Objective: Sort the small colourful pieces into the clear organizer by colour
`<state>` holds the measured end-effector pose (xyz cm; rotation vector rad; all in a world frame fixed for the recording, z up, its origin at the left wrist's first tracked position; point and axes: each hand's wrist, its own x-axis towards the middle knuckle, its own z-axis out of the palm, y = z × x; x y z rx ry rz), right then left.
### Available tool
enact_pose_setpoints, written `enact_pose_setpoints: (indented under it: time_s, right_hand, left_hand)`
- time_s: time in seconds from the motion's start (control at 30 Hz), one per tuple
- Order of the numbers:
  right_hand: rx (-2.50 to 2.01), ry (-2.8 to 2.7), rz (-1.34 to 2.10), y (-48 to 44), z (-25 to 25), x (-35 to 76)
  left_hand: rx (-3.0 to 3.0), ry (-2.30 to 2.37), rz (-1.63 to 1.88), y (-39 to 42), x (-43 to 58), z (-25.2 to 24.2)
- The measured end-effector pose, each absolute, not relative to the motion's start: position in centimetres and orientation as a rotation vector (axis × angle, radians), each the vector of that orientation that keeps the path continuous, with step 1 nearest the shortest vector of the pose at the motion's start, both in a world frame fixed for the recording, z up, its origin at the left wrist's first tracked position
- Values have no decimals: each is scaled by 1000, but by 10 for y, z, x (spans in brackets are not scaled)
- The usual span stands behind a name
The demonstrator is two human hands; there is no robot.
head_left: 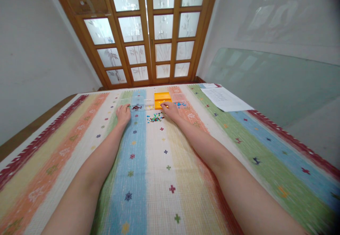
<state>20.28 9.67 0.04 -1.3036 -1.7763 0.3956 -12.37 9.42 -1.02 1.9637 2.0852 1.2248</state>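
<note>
My left hand (123,114) rests at the left side of a clear plastic box (142,101) that has dark red small pieces (136,107) in it. Its fingers are curled together, and what they hold, if anything, is too small to make out. My right hand (171,111) is over the front right part of an orange-yellow box (163,95), thumb and fingertips pinched together. Anything inside that pinch is hidden. In front of the boxes lies a loose pile of small mixed-colour pieces (154,118), mostly green, blue and dark.
Right of the orange-yellow box, a clear box (178,97) holds blue pieces (180,104). Yellow bits (150,107) sit between the boxes. A printed sheet (225,98) lies at the far right on the striped tablecloth (159,178). Behind the table are wood-framed glass doors (151,33).
</note>
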Motion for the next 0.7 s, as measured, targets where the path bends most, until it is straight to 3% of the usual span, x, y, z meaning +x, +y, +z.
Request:
enact_pose_setpoints:
  time_s: [0.4, 0.7]
  right_hand:
    - [-1307, -1781, 393, 95, 3, 203]
    - [-1299, -1784, 377, 96, 2, 203]
  left_hand:
    - [2681, 1255, 806, 64, -72, 8]
    - [2716, 1199, 683, 62, -71, 7]
